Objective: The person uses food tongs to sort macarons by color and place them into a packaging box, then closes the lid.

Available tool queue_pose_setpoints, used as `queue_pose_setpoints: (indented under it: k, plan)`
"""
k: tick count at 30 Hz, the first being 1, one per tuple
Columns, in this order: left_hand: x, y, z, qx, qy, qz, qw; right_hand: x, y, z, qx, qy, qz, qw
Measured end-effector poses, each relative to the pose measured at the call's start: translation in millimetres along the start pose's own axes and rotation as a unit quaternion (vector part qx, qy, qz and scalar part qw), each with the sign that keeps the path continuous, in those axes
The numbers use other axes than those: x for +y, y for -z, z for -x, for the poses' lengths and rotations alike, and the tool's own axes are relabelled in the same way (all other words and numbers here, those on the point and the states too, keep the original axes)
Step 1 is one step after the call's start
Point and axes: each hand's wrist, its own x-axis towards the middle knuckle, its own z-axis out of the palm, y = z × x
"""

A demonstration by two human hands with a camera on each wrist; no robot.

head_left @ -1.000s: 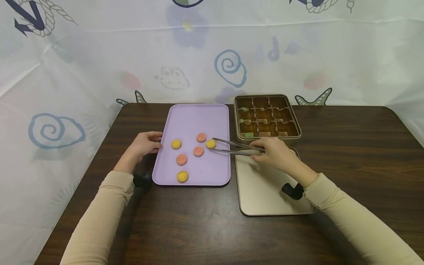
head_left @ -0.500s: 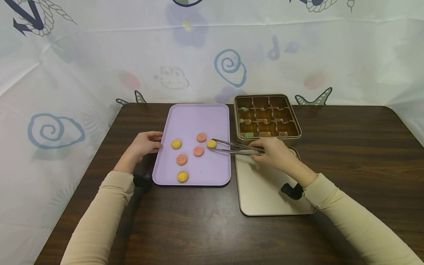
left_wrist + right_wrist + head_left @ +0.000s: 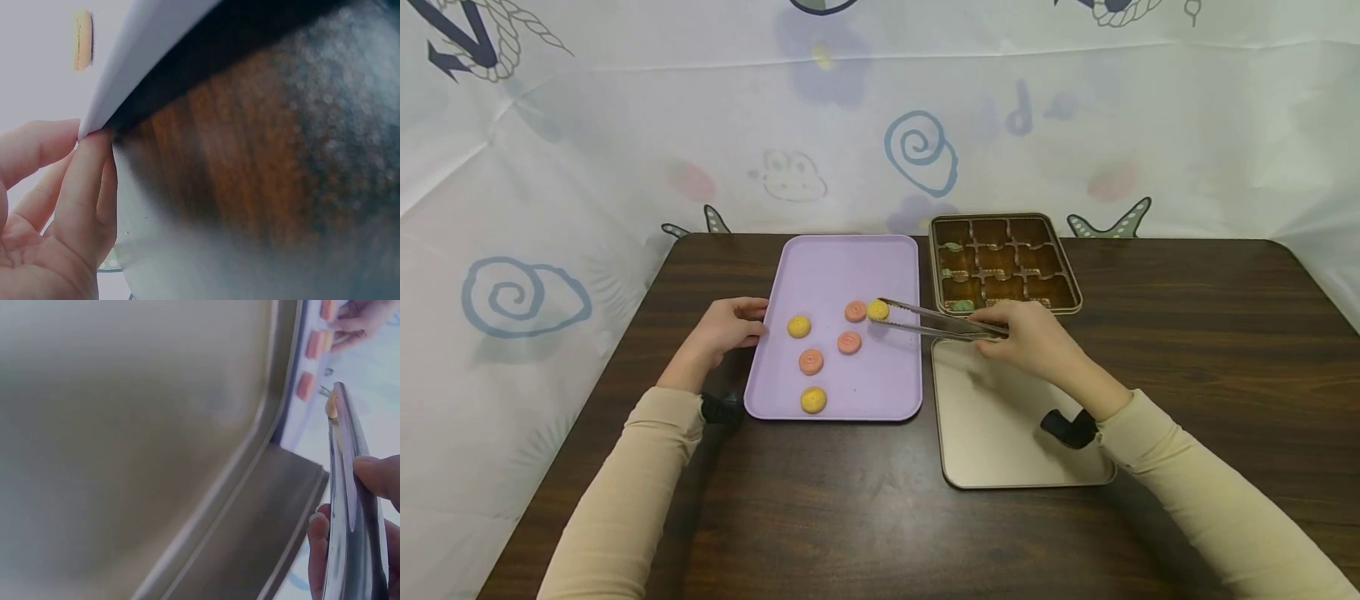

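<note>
Your left hand point(image 3: 727, 323): pinches lilac tray point(image 3: 880, 267), left rim | right hand point(image 3: 1028, 337): angled far-left, grips tongs point(image 3: 936, 314) around yellow disc point(image 3: 877, 310)

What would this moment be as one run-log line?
left hand: pinches lilac tray rim | right hand: holds metal tongs | metal tongs: grip yellow macaron above lilac tray

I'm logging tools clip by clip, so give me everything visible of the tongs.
The tongs are slim, silvery and shiny, apparently metal, with two long, narrow arms and toothed edges near the tips. The right hand grips them, thumb on one arm and fingers on the other; the palm hides their back end in the head view. They reach leftward over the right part of the lilac tray, arms slightly spread, with a round yellow piece between the tips.
</note>
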Motion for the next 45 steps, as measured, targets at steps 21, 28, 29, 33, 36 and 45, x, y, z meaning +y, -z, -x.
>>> queue_pose_setpoints:
  k: [21, 28, 29, 33, 36, 45]
  plan:
    - [0.6, -0.4, 1.5, 0.002, 0.004, 0.000, 1.0000, 44.9, 48.7, 5.7, 0.059, -0.121, -0.010, 0.991]
    - [1.0, -1.0, 2.4, 0.003, 0.007, 0.001, 1.0000, 63.2, 54.5, 7.4, 0.083, -0.142, -0.006, 0.986]
    - [1.1, -1.0, 2.6, 0.002, 0.007, 0.001, 1.0000, 65.8, 54.9, 7.7, 0.086, -0.143, -0.005, 0.986]
    - [2.5, -0.8, 3.9, -0.001, 0.009, 0.001, 1.0000, 75.5, 56.0, 8.1, 0.093, -0.153, 0.000, 0.984]
    - [3.1, -0.7, 4.3, -0.002, 0.011, 0.001, 0.9999, 80.5, 56.5, 8.0, 0.091, -0.159, 0.008, 0.983]
    - [2.2, -0.3, 3.5, -0.002, 0.013, -0.001, 0.9999, 87.3, 56.1, 8.8, 0.097, -0.157, 0.020, 0.983]
